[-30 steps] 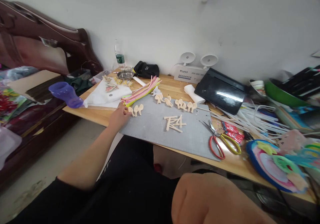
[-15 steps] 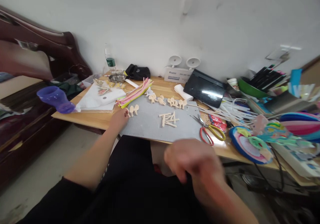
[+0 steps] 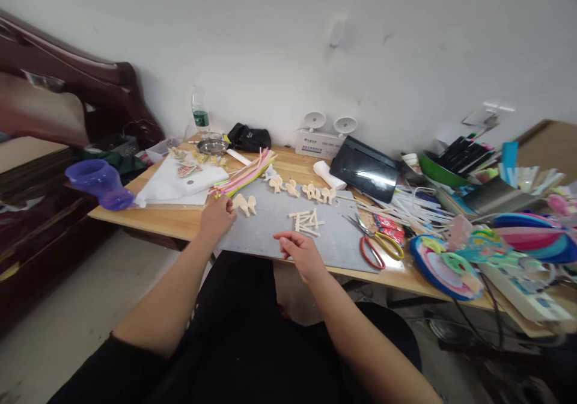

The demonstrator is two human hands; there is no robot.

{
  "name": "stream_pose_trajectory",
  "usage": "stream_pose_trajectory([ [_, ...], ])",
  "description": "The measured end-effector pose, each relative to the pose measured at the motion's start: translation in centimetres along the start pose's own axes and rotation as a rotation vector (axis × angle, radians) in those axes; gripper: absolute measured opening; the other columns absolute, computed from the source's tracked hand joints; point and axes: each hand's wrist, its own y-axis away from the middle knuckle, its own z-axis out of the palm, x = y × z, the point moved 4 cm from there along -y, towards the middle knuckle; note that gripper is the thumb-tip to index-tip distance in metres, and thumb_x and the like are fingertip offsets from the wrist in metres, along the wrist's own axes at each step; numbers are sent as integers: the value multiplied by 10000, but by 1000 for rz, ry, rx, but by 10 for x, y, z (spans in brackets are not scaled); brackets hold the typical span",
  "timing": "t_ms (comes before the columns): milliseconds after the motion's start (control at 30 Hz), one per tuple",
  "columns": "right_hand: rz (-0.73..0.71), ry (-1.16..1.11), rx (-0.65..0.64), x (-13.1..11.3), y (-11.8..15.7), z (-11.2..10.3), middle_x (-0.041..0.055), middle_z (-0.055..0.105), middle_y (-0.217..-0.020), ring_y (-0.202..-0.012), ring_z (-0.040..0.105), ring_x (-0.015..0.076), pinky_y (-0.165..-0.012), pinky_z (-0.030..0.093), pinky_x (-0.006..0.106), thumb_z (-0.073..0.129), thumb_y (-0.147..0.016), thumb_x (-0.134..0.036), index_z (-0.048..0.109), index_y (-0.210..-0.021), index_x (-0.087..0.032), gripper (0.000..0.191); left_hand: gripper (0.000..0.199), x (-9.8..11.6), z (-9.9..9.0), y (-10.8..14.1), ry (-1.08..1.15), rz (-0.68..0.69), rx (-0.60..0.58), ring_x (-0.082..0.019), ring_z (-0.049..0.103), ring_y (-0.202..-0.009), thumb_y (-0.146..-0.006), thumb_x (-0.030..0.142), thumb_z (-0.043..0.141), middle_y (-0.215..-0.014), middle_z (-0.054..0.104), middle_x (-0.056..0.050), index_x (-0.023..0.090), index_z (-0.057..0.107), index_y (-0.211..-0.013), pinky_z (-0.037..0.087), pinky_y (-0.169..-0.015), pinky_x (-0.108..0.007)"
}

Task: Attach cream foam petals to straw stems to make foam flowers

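Vase [image 3: 99, 184], purple, at the desk's [image 3: 148, 214] left edge: a bump from the left forearm could topple it.

Left hand [image 3: 217, 216], beside the pale rounded pieces [image 3: 243, 204] on the grey mat [image 3: 265, 231]; fingers curled, whether pinching a piece cannot be told. Likely fault: a knuckle brushing the nearest pieces and scattering them.

Strips [image 3: 247, 175], pink and yellow, loose bundle, ends close to the left hand: could be dragged by a sleeve or wrist.

Right hand [image 3: 304, 254], over the mat's front edge; fingers loosely bent and parted, nothing seen between them.

Sticks [image 3: 306, 222], pale, crossed in a loose heap just beyond the right hand: a forward sweep might spill them.

Scissors [image 3: 374, 241], one red handle, one yellow, blades slightly apart and pointing towards the sticks: a careless reach rightward could prick, or push them off the front edge.

Writing. Bottle [image 3: 201, 115]: green label, text too small. Pouch [image 3: 250, 136], black: small white mark, illegible. Box [image 3: 318, 144], white, twin round lamps: dark lettering in lines, unreadable. Packets [image 3: 390, 228], red: pale print, unreadable. No brand identifiable.
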Motion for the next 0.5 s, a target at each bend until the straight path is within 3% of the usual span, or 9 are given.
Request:
stream_pose_trajectory([
  [133,63,-41,16,-4,-25,15,-33,515,-627,-443,414,47,-421,371,193,547,-684,-402,580,-914,-165,332,80,37,-20,33,214,319,5,-129,514,-628,-678,231,482,-675,547,-5,182,484,-741,387,-610,-244],
  [233,-63,60,78,-17,-35,19,-44,489,-528,-399,383,40,-387,322,181,536,-691,-427,568,-665,-146,283,45,62,-28,53,272,477,-17,-126,498,-637,-682,214,488,-651,528,1,175,481,-705,385,-627,-250],
  [333,-148,97,118,-25,-35,18,-48,474,-474,-394,391,47,-390,308,182,542,-698,-389,546,-585,-147,267,111,67,-28,59,456,395,-79,-116,514,-646,-690,255,524,-687,561,-3,162,511,-749,401,-638,-238],
  [500,-133,22,103,-26,-27,16,-43,485,-469,-393,397,55,-391,310,190,533,-710,-385,526,-580,-150,268,272,67,-11,64,723,261,-440,-100,526,-603,-782,368,440,-623,585,5,156,579,-684,403,-603,-214],
])
